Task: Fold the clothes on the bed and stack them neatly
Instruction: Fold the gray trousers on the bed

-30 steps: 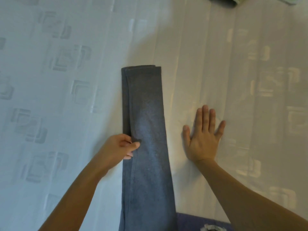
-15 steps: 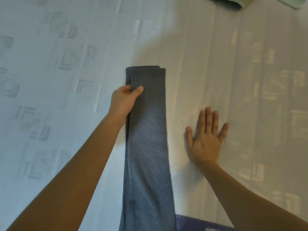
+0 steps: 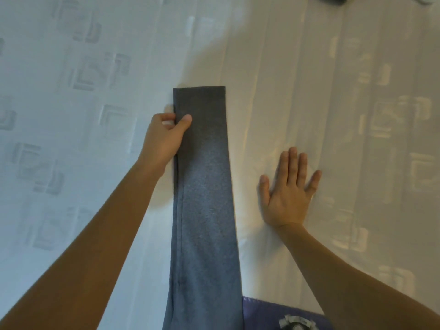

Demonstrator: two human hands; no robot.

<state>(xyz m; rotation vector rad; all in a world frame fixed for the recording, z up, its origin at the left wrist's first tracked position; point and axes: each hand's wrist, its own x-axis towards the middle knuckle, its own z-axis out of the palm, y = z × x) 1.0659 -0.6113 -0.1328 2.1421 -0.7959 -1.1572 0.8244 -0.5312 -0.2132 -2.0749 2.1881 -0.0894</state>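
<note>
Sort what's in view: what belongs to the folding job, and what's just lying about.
In the job: grey garment, folded into a long strip; left hand, pinching its left edge; right hand, flat on the white bedsheet.
Lying about: purple fabric at the bottom edge; cloth at the top edge, too cropped to identify.

Long grey garment point(image 3: 204, 186), folded into a narrow flat strip (left edge pinched), lengthwise on the bed point(image 3: 83, 139).

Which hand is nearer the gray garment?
Left. The left hand pinches the garment at its left edge near the far end, thumb on top. The right hand lies flat on the bed to its right, not touching it.
</note>
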